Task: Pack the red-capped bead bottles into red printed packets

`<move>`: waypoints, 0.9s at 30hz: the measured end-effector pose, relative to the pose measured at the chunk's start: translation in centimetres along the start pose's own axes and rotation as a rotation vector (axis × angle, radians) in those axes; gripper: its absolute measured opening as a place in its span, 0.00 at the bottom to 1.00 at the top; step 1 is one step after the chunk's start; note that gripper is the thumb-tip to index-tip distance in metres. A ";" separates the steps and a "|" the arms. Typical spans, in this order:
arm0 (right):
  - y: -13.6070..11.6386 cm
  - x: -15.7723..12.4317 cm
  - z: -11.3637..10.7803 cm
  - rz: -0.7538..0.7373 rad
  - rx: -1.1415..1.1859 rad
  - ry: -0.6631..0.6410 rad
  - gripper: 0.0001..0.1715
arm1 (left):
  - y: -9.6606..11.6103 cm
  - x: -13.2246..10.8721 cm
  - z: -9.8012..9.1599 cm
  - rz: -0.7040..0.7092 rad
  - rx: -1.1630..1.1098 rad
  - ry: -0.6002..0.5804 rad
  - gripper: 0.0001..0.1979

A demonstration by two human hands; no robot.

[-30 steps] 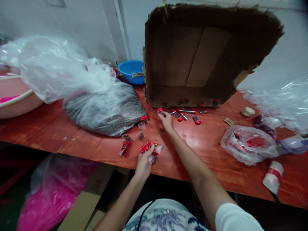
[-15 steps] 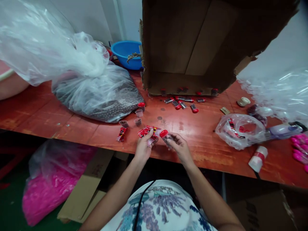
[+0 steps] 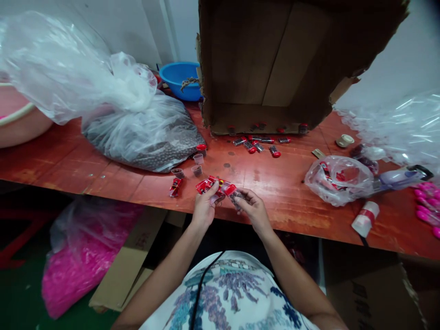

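My left hand point(image 3: 205, 206) pinches red printed plastic wrappers point(image 3: 206, 184) above the front edge of the red table. In my right hand point(image 3: 253, 208) is a small clear bottle point(image 3: 235, 196) of dark beads, its red cap pointing left. That cap meets the right end of the wrappers; whether it is inside one I cannot tell. Left of my hands lies a red packet point(image 3: 175, 187). Behind it stand small clear cups point(image 3: 197, 170), some holding dark contents, and a red-topped cup point(image 3: 201, 149).
A big clear bag of dark beads point(image 3: 147, 142) rests on the left. Several red-capped bottles point(image 3: 259, 146) lie before an open cardboard box point(image 3: 254, 59). On the right are a plastic bag of red wrappers point(image 3: 338, 181) and a white roll point(image 3: 365, 217). A blue basin point(image 3: 182, 80) stands behind.
The bottle in my right hand has moved left, its cap now meeting the wrappers. My left hand keeps its hold. The whole view has shifted slightly.
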State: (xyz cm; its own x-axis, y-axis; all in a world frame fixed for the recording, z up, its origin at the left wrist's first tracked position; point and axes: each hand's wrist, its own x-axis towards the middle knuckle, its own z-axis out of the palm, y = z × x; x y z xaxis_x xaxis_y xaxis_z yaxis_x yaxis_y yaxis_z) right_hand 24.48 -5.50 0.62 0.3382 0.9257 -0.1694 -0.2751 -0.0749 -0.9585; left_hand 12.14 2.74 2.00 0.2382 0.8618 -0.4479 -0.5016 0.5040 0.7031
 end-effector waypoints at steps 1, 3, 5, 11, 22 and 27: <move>0.0 -0.1 0.1 -0.007 0.004 0.004 0.20 | 0.0 -0.1 0.0 0.008 0.013 -0.009 0.15; 0.0 -0.4 0.2 -0.010 0.009 -0.003 0.20 | -0.1 -0.4 0.2 0.032 0.032 -0.020 0.16; -0.1 -0.7 0.3 0.002 -0.015 -0.027 0.21 | 0.0 -0.6 0.3 0.068 0.035 -0.024 0.16; -0.1 -1.1 0.1 -0.100 -0.181 0.005 0.20 | 0.0 -1.2 0.5 0.171 0.113 -0.099 0.13; -0.6 -1.7 -0.5 -0.138 -0.148 0.021 0.18 | 0.4 -2.0 1.0 0.219 0.293 -0.235 0.11; -0.5 -1.8 -0.4 -0.050 0.005 0.030 0.17 | 0.0 -2.0 1.1 0.184 0.257 -0.257 0.13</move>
State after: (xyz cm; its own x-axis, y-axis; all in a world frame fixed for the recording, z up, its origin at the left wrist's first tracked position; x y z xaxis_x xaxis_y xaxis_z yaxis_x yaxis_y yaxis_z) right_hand 24.38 -7.33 1.36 0.3789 0.9166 -0.1279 -0.2619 -0.0263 -0.9647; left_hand 12.62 1.10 3.50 0.3804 0.9087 -0.1721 -0.3388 0.3101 0.8883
